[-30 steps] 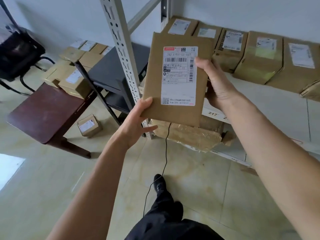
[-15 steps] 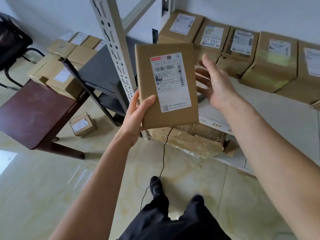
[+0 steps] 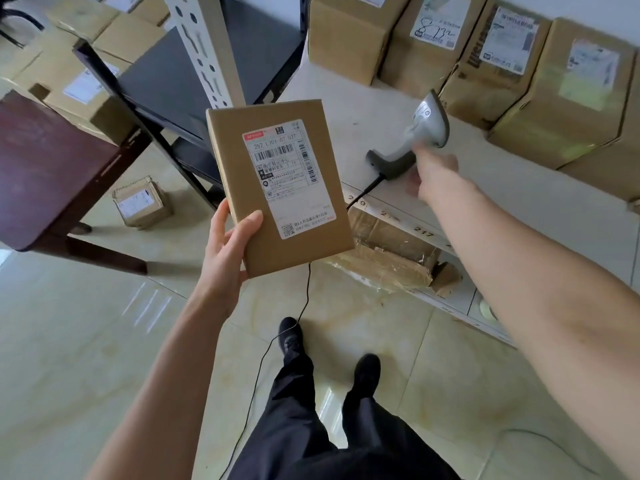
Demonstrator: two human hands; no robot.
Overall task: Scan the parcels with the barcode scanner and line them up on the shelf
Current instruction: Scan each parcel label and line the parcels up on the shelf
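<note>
My left hand (image 3: 227, 251) grips a flat brown parcel (image 3: 277, 188) by its lower left corner, thumb on the front. It is held upright in front of the shelf with its white barcode label facing me. The grey barcode scanner (image 3: 412, 140) lies on the white shelf board (image 3: 519, 188), and its black cable runs over the shelf edge down to the floor. My right hand (image 3: 433, 171), blurred, reaches over the shelf and closes round the scanner's handle, fingers above and thumb below. Several labelled parcels (image 3: 502, 64) stand in a row along the back of the shelf.
A perforated white shelf post (image 3: 204, 50) rises left of the held parcel, with a black rack (image 3: 166, 84) behind it. At the left are a dark red table (image 3: 41, 168), a pile of boxes (image 3: 86, 81) and a small box (image 3: 142, 202) on the floor. A taped parcel (image 3: 391, 258) sits on the lower shelf.
My right hand let go of the parcel and reached right onto the scanner on the shelf. My left hand now holds the parcel alone, lower and tilted. The view has tipped downward.
</note>
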